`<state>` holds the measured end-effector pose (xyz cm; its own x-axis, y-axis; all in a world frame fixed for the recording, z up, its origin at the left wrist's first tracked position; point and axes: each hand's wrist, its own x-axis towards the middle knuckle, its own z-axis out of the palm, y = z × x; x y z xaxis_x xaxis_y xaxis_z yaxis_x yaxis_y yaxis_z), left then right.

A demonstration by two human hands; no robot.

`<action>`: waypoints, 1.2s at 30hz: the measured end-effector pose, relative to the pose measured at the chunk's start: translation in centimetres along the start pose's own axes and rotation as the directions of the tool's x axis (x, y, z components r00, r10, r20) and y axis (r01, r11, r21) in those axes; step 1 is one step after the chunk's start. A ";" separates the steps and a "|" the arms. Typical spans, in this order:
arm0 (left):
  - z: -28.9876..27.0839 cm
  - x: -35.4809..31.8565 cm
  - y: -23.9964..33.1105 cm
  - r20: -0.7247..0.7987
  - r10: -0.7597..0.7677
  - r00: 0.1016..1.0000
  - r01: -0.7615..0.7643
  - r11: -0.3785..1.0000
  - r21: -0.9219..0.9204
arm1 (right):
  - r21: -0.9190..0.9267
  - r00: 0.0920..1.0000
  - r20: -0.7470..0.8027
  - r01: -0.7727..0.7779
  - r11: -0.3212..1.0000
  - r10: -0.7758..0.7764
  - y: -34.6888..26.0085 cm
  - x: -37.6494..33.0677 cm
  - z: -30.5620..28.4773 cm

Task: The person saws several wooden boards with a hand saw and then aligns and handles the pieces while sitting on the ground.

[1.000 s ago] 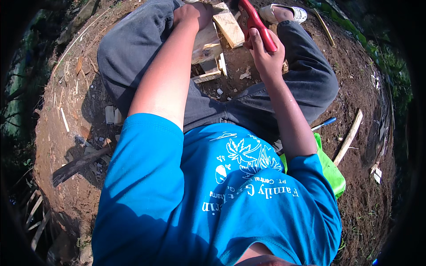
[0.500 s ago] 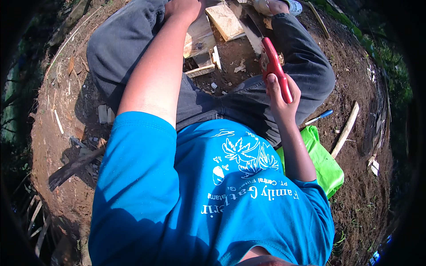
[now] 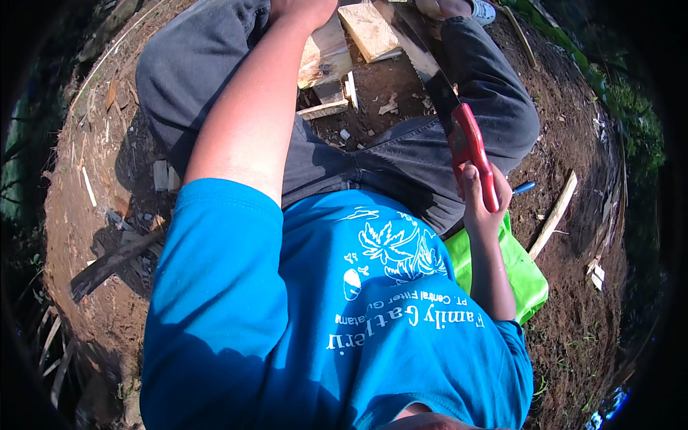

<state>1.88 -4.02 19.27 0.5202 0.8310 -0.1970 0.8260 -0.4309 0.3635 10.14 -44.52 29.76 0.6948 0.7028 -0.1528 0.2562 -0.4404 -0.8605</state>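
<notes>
A hand saw with a red handle (image 3: 471,147) is gripped in my right hand (image 3: 489,197), thumb along the handle's side. Its toothed blade (image 3: 423,64) slants up and left past a pale wooden block (image 3: 367,32); the blade's far end runs to the upper edge of the view. I cannot tell whether the teeth touch wood there. My left arm reaches far forward, and my left hand (image 3: 304,10) is at the top edge beside a wooden board (image 3: 326,59). Its fingers are cut off from view.
My crossed legs in dark trousers (image 3: 315,165) frame the wood pieces. A bright green bag (image 3: 527,276) lies at my right, with a blue pen (image 3: 524,188) and a pale stick (image 3: 555,215) nearby. A dark piece of wood (image 3: 111,265) and wood chips lie on the soil at left.
My right hand has drawn the saw back toward me and to the right, so more of its blade shows. My left hand stays nearly in place.
</notes>
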 end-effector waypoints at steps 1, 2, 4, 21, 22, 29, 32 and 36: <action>-0.1 0.0 0.2 0.003 0.005 1.000 -0.005 1.000 0.003 | 0.008 1.000 -0.014 -0.007 1.000 0.007 -0.4 -0.7 -0.3; 0.0 0.1 0.3 0.005 0.010 1.000 -0.010 1.000 -0.009 | 0.015 1.000 -0.027 -0.014 1.000 0.014 -0.8 -1.1 -0.4; -0.1 0.0 -0.3 0.003 0.002 1.000 -0.002 1.000 -0.029 | 0.007 1.000 -0.019 -0.014 1.000 0.014 -1.8 -0.6 -0.1; -0.4 -0.2 -0.6 -0.051 0.035 0.998 -0.039 0.997 -0.066 | 0.251 0.992 0.021 0.113 0.961 -0.122 -3.5 15.4 11.1; 0.7 0.4 -1.6 -0.054 0.046 0.998 -0.047 0.999 -0.024 | 0.240 0.995 0.030 0.084 0.967 -0.094 -4.5 15.5 10.8; -1.3 -0.2 0.2 0.153 0.092 0.984 -0.108 0.989 0.097 | 0.270 0.990 -0.108 0.116 0.956 -0.090 -5.6 13.4 10.9; -1.1 -0.3 0.0 0.235 0.212 0.949 -0.240 0.965 0.101 | 0.281 0.980 -0.155 0.164 0.946 -0.124 -1.8 11.5 12.3; 0.0 0.6 -1.5 0.182 0.294 0.938 -0.289 0.956 -0.054 | 0.335 0.984 -0.121 0.166 0.927 -0.133 0.1 11.0 12.5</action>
<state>0.94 -2.86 18.60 0.7703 0.5893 -0.2436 0.6276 -0.6327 0.4537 9.42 -29.85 21.91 0.7306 0.6824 0.0227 0.1281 -0.1044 -0.9862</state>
